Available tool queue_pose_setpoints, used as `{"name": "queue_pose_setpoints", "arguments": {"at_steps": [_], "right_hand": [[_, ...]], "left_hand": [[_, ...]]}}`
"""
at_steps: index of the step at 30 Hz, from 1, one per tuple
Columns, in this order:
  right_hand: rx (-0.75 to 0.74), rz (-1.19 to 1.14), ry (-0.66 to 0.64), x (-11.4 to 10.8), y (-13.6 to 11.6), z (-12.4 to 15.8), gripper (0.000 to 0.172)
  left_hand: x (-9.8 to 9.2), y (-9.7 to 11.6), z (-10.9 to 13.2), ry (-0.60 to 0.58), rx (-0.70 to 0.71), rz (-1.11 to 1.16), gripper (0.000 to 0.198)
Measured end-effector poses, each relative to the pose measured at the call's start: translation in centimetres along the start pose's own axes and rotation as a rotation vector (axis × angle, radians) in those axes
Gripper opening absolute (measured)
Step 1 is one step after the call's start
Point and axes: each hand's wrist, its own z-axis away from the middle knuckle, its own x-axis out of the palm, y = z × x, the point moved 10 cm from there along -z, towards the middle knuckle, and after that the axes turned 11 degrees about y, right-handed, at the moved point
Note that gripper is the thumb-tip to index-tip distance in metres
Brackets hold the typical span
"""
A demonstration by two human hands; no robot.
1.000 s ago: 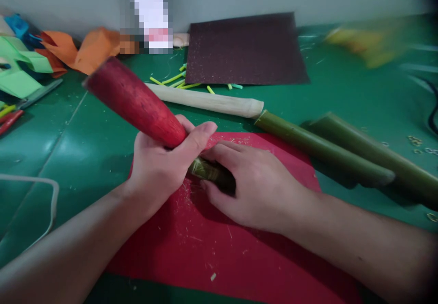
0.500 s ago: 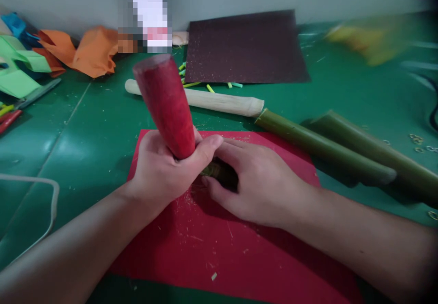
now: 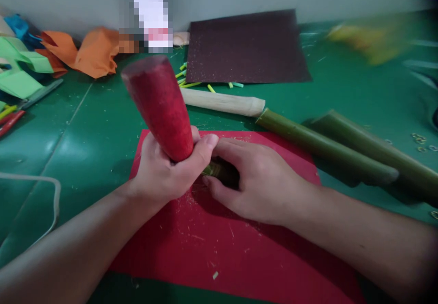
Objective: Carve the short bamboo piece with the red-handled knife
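Observation:
My left hand point(image 3: 167, 167) is wrapped round a thick red handle point(image 3: 160, 108) that widens toward its top and leans to the left. The working end of this tool is hidden below my fist. Beside it, my right hand point(image 3: 256, 176) is closed over a short green bamboo piece point(image 3: 222, 171), pressing it down on a red sheet point(image 3: 219, 244). Only part of the bamboo shows between thumb and fingers. My left thumb touches or nearly touches the right fingers. Fine pale shavings lie scattered over the sheet.
Beyond the sheet lie a peeled pale stick point(image 3: 222, 101) and green bamboo lengths point(image 3: 328, 146). A dark brown sheet point(image 3: 248, 46) is at the back. Orange paper point(image 3: 96, 53) and red-handled scissors point(image 3: 13, 121) sit left. A white cord point(image 3: 56, 199) curves at left.
The red handle has tipped a little further left, its top shifting left. My left hand has moved slightly left with it. My right hand stays over the bamboo piece.

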Motion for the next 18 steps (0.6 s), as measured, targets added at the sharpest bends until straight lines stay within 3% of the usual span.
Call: {"name": "queue_pose_setpoints", "arguments": {"at_steps": [6,12,18], "right_hand": [[-0.006,-0.026,0.006,-0.1,-0.1,0.0,0.022],[0.01,0.034,0.002,-0.1,0.1,-0.1,0.018],[0.0,0.006,0.017,-0.3,0.0,-0.1,0.018]], "left_hand": [[0.6,0.2,0.3,-0.045,0.059,-0.018,0.028],[-0.8,-0.3,0.2,0.13,-0.028,0.032,0.027],[-0.3,-0.1,0.1,0.072,-0.003,0.044,0.031]]}}
